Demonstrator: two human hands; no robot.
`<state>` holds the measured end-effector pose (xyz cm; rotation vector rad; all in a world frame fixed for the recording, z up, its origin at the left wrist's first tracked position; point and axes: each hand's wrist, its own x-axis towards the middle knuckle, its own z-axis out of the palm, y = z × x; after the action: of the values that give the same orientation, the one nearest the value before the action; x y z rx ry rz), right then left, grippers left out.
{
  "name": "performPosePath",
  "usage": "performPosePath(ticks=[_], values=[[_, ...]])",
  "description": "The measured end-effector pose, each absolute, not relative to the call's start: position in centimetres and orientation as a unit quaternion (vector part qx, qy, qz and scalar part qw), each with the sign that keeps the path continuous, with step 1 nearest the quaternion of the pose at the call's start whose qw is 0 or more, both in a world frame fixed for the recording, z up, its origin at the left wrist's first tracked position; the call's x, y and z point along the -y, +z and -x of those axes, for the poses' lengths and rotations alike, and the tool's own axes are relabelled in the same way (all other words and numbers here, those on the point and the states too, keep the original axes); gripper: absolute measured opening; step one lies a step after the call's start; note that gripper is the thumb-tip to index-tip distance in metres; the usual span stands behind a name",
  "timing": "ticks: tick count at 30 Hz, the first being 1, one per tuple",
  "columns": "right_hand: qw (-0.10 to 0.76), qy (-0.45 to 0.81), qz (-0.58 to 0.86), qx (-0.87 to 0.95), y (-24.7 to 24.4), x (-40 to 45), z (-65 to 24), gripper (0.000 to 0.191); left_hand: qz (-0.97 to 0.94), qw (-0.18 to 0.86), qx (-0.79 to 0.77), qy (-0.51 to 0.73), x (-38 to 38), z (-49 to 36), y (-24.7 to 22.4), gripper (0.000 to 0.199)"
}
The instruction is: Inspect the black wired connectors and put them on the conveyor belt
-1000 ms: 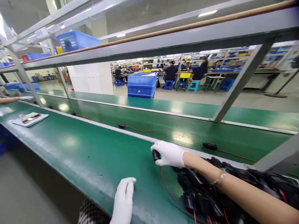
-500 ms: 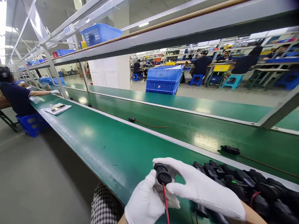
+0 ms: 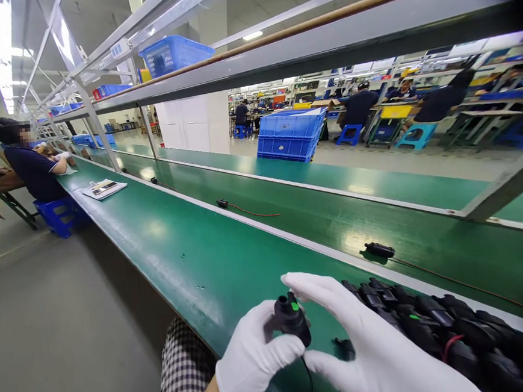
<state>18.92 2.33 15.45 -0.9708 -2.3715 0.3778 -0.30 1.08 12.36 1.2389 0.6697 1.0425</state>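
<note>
At the far left, a co-worker (image 3: 33,165) in a dark top is seated on a blue stool (image 3: 55,217) beside the long green counter (image 3: 212,254). A clipboard (image 3: 103,189) with papers is laid on the counter, well apart from the person's own hands. Farther along, a checkered cloth (image 3: 185,371) is seen below the counter's near edge, and a blue basket (image 3: 175,55) is carried on the shelf above. Behind a white rail, a small wired part (image 3: 222,203) is laid on a green strip, its thin reddish wire trailed to the right.

Near the middle, the white-gloved left hand (image 3: 253,356) is closed on a black part (image 3: 292,320), which is held above the counter between thumb and fingers. The part is tilted, and a green dot is shown near its upper end. Beyond the strip, blue crates (image 3: 290,136) are stacked.

The white-gloved right hand (image 3: 372,338) is opened around the part's right side, thumb and fingers spread; whether it is touched cannot be told. A second wired part (image 3: 380,249) is placed on the strip. At the right, dark parts (image 3: 434,321) are heaped on the counter.
</note>
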Motion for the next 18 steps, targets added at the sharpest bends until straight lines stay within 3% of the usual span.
performPosePath(ticks=[6,14,18], values=[[0.289,0.135,0.335,0.886,16.3,-1.9,-19.2,0.073,-0.662,0.480,-0.336,0.468,-1.1,0.8,12.6,0.038],[0.320,0.112,0.336,0.879,15.7,-1.9,-18.4,0.074,-0.703,0.413,-0.357,0.456,-0.9,0.9,12.8,0.036],[0.348,0.167,0.362,0.848,15.9,-2.1,-17.7,0.052,-0.708,0.382,-0.371,0.464,-0.4,0.8,12.7,0.036]])
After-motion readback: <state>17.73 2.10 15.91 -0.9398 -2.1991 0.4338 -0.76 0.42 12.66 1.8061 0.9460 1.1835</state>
